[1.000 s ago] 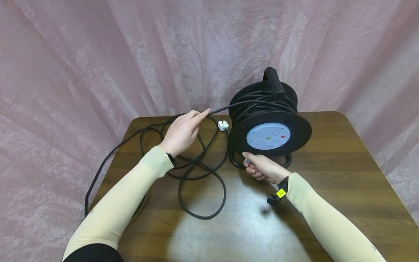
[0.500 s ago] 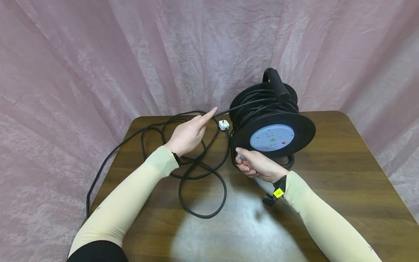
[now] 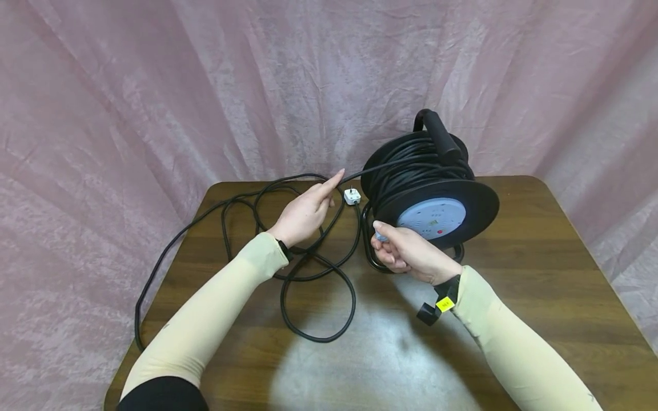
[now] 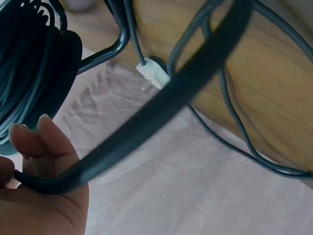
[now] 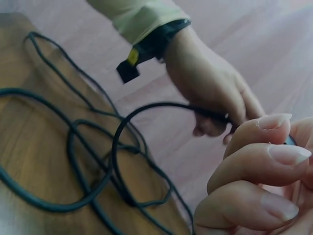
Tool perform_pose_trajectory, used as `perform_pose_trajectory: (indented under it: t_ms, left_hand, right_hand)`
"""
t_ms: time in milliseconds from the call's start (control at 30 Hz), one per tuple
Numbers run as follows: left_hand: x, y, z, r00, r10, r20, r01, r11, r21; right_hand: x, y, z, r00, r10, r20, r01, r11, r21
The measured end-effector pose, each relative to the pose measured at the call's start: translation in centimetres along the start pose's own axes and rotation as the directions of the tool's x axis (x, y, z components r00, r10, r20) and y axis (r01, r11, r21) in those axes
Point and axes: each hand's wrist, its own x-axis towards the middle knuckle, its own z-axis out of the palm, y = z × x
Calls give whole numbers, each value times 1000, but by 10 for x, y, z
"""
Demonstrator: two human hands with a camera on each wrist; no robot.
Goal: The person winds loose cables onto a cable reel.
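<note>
A black cable reel (image 3: 485, 208) with a pale blue socket panel (image 3: 424, 217) stands tilted at the right back of the table. My right hand (image 3: 417, 252) grips the small pale blue crank knob (image 3: 381, 233) in front of its face. To the left, my left hand (image 3: 303, 216) holds the black cable (image 3: 379, 166), which runs taut into the windings. In the left wrist view the cable (image 4: 142, 122) crosses the palm, between thumb and curled fingers. The right wrist view shows the right hand's curled fingers (image 5: 259, 169), with the knob mostly hidden behind them.
Loose loops of cable (image 3: 317, 341) spread over the left half of the wooden table (image 3: 540, 319). A white plug (image 3: 352, 197) lies between the left hand and the reel. Behind the table hangs a pink curtain (image 3: 308, 85).
My right hand has carried the knob left and then upward round the reel's face. The reel has shifted slightly right and its panel has turned. My left hand has slid a little right.
</note>
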Motion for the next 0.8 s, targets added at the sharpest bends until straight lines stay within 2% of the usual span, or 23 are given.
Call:
perform_pose_trajectory:
  t_ms: [167,400,600,800]
  left_hand:
    - [2,-3,5,1000,-27,4,27,999,-44]
    - [4,-1,14,998,-58,30,59,998,-34]
    - [2,3,23,997,-51,58,53,998,-32]
    - [0,5,29,997,-32,67,35,998,-48]
  right_hand:
    - [-6,-13,0,999,-39,-20,39,999,-9]
    - [-16,-29,-4,995,-80,-61,78,996,-32]
    - [-24,-39,-8,987,-136,-88,134,991,-27]
    - [-33,-50,-13,971,-167,-169,160,985,-58]
